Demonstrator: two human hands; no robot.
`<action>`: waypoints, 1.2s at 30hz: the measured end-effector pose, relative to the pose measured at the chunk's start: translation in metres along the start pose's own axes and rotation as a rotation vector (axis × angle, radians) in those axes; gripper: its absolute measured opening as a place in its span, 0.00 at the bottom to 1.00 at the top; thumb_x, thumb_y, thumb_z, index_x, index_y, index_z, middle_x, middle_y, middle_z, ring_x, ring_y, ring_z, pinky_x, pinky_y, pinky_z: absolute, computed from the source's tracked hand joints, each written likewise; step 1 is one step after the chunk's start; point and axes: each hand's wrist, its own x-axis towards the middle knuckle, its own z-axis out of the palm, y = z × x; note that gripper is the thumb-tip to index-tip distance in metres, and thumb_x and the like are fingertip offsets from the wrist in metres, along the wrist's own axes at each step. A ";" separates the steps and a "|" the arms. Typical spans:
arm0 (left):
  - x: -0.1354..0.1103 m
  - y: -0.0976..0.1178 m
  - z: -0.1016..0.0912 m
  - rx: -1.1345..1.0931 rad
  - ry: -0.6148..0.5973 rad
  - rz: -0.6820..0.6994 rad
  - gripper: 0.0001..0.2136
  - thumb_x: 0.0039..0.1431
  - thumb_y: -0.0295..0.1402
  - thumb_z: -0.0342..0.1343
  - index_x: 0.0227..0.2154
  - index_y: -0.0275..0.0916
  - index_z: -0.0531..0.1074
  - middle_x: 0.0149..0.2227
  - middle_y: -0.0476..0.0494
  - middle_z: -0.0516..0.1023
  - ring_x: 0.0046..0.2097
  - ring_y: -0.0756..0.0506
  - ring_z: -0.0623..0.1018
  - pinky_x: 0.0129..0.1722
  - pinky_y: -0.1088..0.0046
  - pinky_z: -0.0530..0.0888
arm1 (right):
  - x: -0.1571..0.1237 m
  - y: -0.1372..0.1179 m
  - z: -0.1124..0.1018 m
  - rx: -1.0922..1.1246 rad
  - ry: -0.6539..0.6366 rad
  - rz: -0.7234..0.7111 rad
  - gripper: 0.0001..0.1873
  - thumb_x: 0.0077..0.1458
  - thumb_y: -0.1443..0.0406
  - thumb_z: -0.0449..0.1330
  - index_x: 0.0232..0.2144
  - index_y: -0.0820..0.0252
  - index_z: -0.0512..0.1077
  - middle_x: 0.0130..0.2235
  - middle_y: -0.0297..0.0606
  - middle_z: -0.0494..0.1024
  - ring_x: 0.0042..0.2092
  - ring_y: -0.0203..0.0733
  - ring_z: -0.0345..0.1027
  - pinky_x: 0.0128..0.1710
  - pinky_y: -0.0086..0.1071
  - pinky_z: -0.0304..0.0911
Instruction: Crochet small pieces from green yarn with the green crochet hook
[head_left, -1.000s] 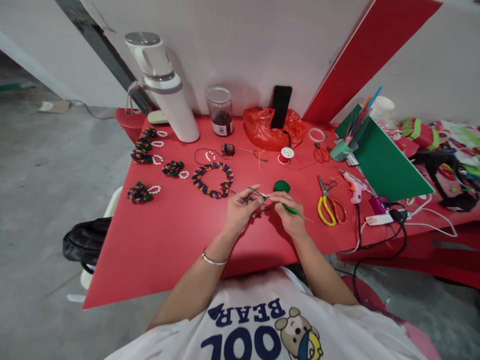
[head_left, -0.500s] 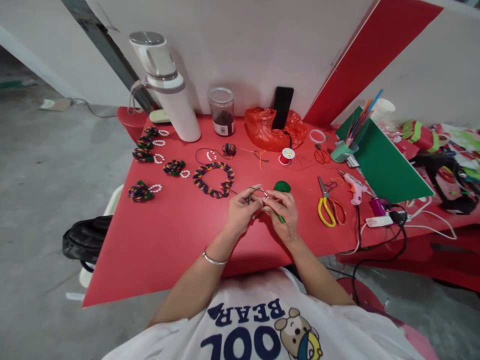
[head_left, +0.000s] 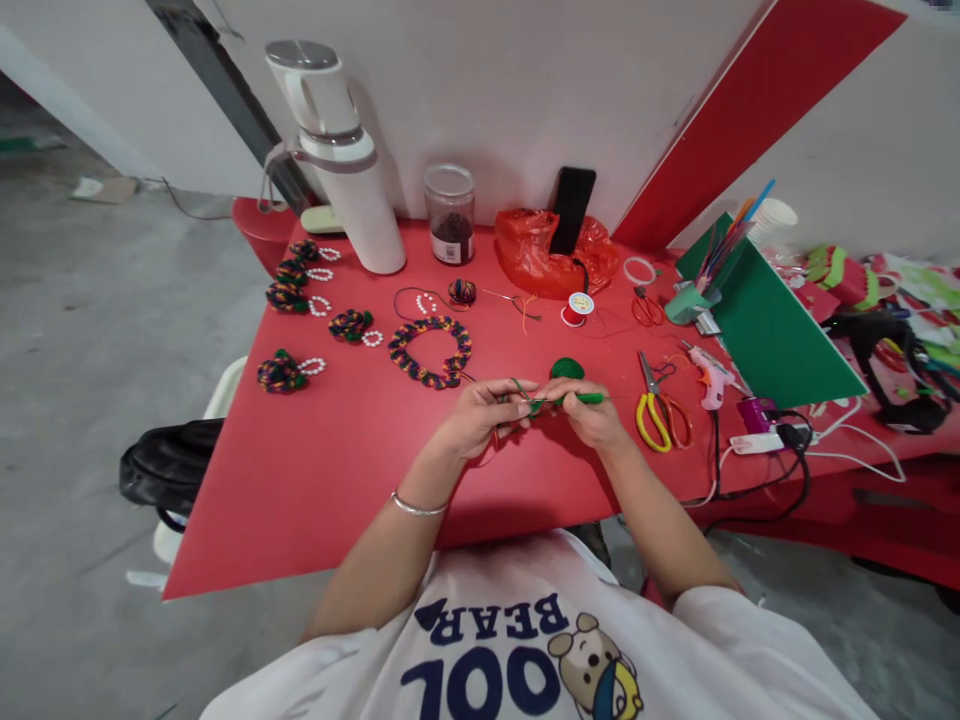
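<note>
My right hand (head_left: pixel 596 415) is closed on a crochet hook (head_left: pixel 589 398) with a green handle, its metal shaft pointing left. Pinched in my left hand (head_left: pixel 484 420) is a small piece of green yarn (head_left: pixel 535 406), and the hook's tip meets it there. A strand of green yarn rises over the left forefinger. Just beyond the hands sits a green yarn ball (head_left: pixel 567 369). To their left lies a crocheted multicoloured ring (head_left: pixel 430 352). The exact stitches are too small to make out.
Bunched multicoloured pieces with white bead loops (head_left: pixel 281 371) lie at left. Behind stand a white flask (head_left: pixel 360 215), a clear jar (head_left: pixel 451 215) and a phone (head_left: pixel 572 210) on a red bag. Scissors (head_left: pixel 654 408), a glue gun (head_left: pixel 712 375) and cables are at right.
My right hand has moved right and turned, so the hook now lies nearly level instead of slanting. The hands are farther apart, with green yarn showing between them.
</note>
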 end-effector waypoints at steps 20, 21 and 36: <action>0.002 -0.010 0.002 0.205 0.063 0.038 0.17 0.42 0.30 0.69 0.39 0.32 0.81 0.24 0.47 0.78 0.24 0.51 0.74 0.25 0.74 0.72 | 0.018 -0.043 -0.029 -0.152 -0.373 0.149 0.16 0.65 0.54 0.61 0.35 0.60 0.80 0.43 0.44 0.84 0.46 0.44 0.77 0.50 0.38 0.70; 0.002 -0.011 0.002 0.211 0.068 0.039 0.18 0.42 0.29 0.69 0.39 0.32 0.81 0.24 0.47 0.78 0.24 0.51 0.74 0.25 0.73 0.73 | 0.019 -0.045 -0.030 -0.171 -0.380 0.149 0.16 0.65 0.54 0.61 0.35 0.60 0.80 0.43 0.44 0.84 0.47 0.44 0.77 0.51 0.39 0.70; 0.002 -0.011 0.001 0.270 0.063 0.037 0.23 0.43 0.32 0.70 0.45 0.31 0.79 0.27 0.46 0.79 0.24 0.50 0.76 0.20 0.76 0.70 | 0.015 -0.031 -0.033 -0.045 -0.314 0.169 0.16 0.63 0.52 0.63 0.35 0.60 0.80 0.43 0.44 0.84 0.42 0.42 0.77 0.46 0.37 0.73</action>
